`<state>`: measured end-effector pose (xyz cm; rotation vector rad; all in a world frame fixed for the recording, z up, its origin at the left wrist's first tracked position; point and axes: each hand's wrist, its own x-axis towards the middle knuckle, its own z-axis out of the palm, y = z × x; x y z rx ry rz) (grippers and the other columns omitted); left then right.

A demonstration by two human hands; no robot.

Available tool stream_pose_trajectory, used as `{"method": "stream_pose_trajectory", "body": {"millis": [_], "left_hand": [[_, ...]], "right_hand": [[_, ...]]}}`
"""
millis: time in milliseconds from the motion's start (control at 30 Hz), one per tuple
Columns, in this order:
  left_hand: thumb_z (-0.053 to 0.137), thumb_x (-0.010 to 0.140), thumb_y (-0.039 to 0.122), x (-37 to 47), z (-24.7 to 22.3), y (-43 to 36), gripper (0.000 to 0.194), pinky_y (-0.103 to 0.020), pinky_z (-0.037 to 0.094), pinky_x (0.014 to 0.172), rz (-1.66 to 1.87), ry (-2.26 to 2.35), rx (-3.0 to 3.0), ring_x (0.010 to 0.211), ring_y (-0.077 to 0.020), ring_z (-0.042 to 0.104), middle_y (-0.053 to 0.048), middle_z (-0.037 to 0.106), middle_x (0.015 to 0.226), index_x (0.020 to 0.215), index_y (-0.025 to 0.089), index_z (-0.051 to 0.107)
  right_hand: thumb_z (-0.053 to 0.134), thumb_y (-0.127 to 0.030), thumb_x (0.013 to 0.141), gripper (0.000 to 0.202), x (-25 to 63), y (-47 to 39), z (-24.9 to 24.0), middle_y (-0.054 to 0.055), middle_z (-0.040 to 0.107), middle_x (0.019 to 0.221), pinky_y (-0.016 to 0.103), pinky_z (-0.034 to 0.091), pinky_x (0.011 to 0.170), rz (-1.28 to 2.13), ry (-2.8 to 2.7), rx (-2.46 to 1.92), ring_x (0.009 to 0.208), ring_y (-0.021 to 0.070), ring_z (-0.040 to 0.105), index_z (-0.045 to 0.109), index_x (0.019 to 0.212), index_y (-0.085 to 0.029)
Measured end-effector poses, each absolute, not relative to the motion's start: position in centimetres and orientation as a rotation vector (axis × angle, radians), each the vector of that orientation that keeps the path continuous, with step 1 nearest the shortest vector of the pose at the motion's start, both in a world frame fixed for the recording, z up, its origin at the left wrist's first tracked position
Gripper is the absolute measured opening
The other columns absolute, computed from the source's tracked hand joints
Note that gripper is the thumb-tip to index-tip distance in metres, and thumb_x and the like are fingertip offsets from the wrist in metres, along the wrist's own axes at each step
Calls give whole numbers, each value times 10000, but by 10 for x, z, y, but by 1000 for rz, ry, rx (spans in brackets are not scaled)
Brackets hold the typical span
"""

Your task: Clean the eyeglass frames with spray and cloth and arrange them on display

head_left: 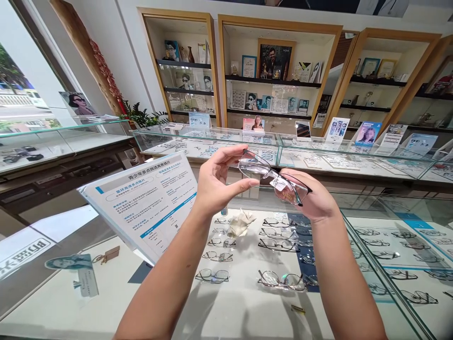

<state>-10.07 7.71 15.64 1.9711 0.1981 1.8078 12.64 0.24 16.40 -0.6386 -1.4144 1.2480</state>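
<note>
Spectacles with thin dark rims and clear lenses are held in midair by 2 bare hands, above a pale counter. The left hand grips 1 end, its forefinger at the upper corner of the rim and its thumb lower, by the same lens. The right hand is closed around the opposite end, its fingers mostly behind the other lens (exactly where its thumb presses is hidden). Holding by the 2 ends probably keeps the frame steady and leaves most of both lenses in sight; the tilt, with the left-hand end higher, seems to turn them toward the wearer of the camera.

Below the hands, more eyeglasses lie in 2 main columns, apparently spaced so that each pair can be seen singly. A crumpled beige cloth rests between the columns. Just beside the left forearm, a large printed board leans at a slant, its text facing the camera, likely so customers can read it. At the far left are a small picture card and a brown tag. Glass display cases flank the right side, showing further frames in rows
</note>
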Motion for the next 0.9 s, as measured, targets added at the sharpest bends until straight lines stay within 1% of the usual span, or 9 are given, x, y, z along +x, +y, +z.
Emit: {"method": "stream_pose_trajectory", "body": {"millis": [200, 300, 400, 500, 567, 600, 700, 767, 900], "left_hand": [[1065, 607, 558, -105, 156, 82, 806, -433, 671, 1048, 1845, 258, 1973, 1158, -297, 807, -119, 809, 1242, 1295, 257, 773], [1061, 615, 560, -108, 156, 84, 806, -426, 674, 1027, 1844, 281, 1974, 1162, -299, 805, -107, 808, 1223, 1307, 271, 767], [1064, 615, 549, -110, 156, 84, 803, -436, 673, 1030, 1817, 261, 1981, 1172, -304, 801, -103, 807, 1232, 1313, 285, 770], [1079, 604, 503, -112, 156, 77, 816, -463, 657, 1068, 1726, 249, 2053, 1203, -316, 787, -123, 809, 1261, 1329, 279, 780], [1080, 622, 448, -112, 157, 71, 812, -473, 643, 1085, 1665, 270, 2144, 1231, -321, 774, -134, 816, 1262, 1356, 276, 780], [1076, 637, 420, -112, 157, 68, 807, -474, 637, 1091, 1640, 278, 2190, 1243, -320, 769, -133, 820, 1263, 1372, 280, 776], [1063, 668, 388, -112, 159, 62, 799, -481, 626, 1110, 1590, 250, 2280, 1256, -314, 766, -121, 819, 1290, 1401, 297, 760], [1052, 685, 418, -112, 161, 59, 779, -497, 619, 1129, 1578, 235, 2311, 1251, -316, 770, -125, 813, 1316, 1396, 293, 759], [1017, 733, 484, -113, 164, 58, 723, -511, 606, 1155, 1578, 268, 2384, 1239, -313, 778, -140, 809, 1334, 1374, 265, 763]], "right_hand": [[801, -476, 907, 340, 138, 1, 163, 3, 579, 719, 303, 434, 615, 1222, -1423, -669, 634, 143, 482, 690, 733, -207], [823, -493, 866, 361, 148, -1, 164, 1, 563, 710, 312, 454, 612, 1204, -1447, -669, 650, 155, 500, 661, 697, -219], [780, -527, 901, 408, 154, -3, 166, 4, 565, 712, 320, 463, 627, 1186, -1474, -678, 659, 160, 510, 629, 670, -226], [697, -619, 979, 416, 154, -2, 166, 32, 674, 843, 329, 496, 705, 1101, -1543, -761, 762, 177, 589, 766, 861, -226], [662, -692, 994, 487, 152, -2, 166, 48, 731, 930, 346, 523, 776, 1074, -1632, -790, 838, 191, 636, 821, 1012, -231], [663, -710, 991, 509, 151, -2, 165, 51, 744, 943, 355, 530, 805, 1070, -1680, -793, 859, 196, 648, 831, 1035, -232], [737, -657, 972, 443, 149, -3, 165, 50, 764, 937, 358, 536, 840, 1053, -1768, -828, 874, 194, 666, 848, 995, -229], [783, -601, 956, 382, 149, -3, 166, 55, 784, 928, 353, 543, 840, 1052, -1780, -861, 877, 193, 684, 862, 974, -227], [808, -575, 939, 356, 150, -4, 166, 72, 824, 948, 340, 550, 797, 1091, -1776, -867, 855, 189, 702, 886, 985, -231]]}}
